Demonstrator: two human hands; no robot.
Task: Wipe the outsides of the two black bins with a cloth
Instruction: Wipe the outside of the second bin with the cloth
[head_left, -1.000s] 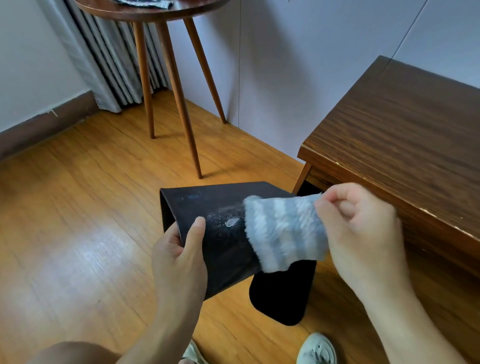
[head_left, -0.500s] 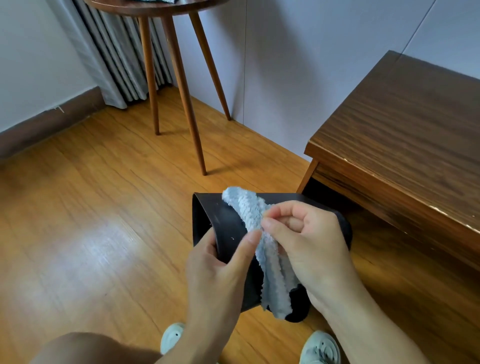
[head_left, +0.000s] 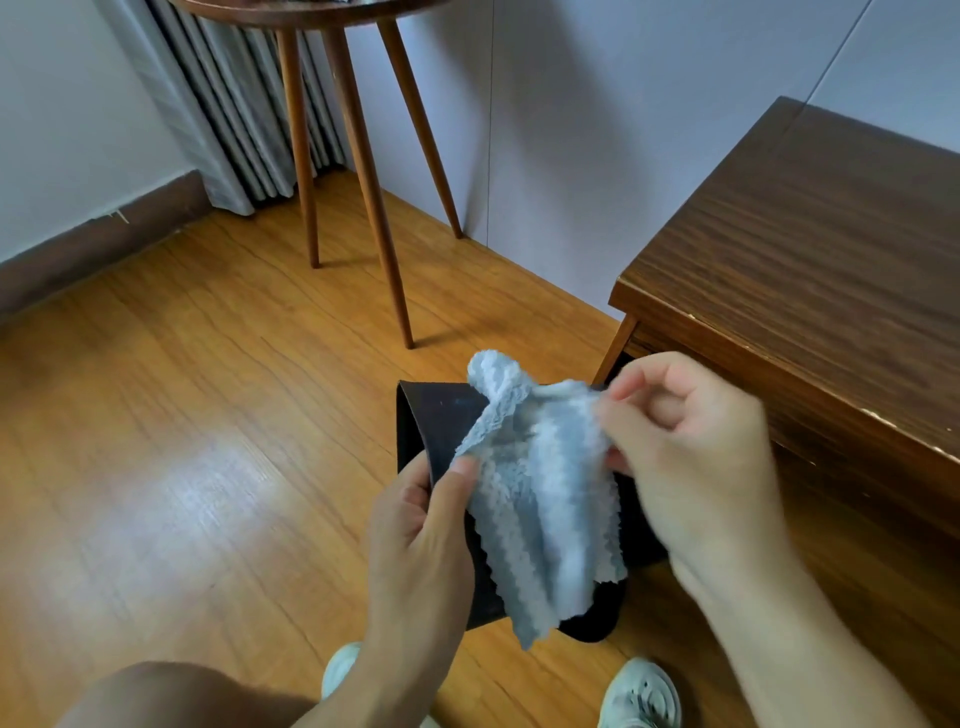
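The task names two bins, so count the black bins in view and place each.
1. The black bin is held off the floor in the left hand, partly covered by the cloth the right hand pinches. A second bin may be outside the frame.

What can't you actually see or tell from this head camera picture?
- Second bin: only one black bin is certain in the head view; the dark shape under the cloth may be another.
- Bin's opening and inside: hidden by cloth, left hand and right hand.
- Round table: its top is cut off by the upper edge.
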